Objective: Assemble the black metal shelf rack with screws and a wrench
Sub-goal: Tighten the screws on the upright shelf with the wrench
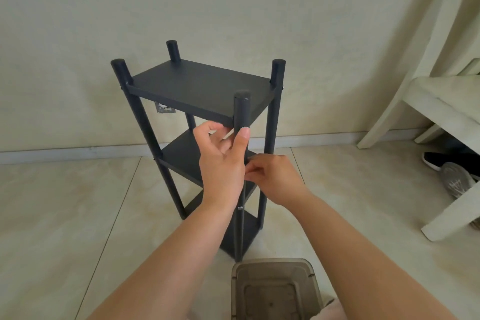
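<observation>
Head view: translucent bin (276,291) bottom center, contents unclear. Black shelf rack (200,91) upright mid-frame. Left hand (223,161) curled round near post (241,112); right hand (275,179) pinching there, object unclear. Shoes (452,174) right.

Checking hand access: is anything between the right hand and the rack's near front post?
Nothing visible. The right hand is already at the near front post, fingers just behind the left hand, whose grip is on the same post under the top shelf. The bin sits lower, out of the way.
</observation>
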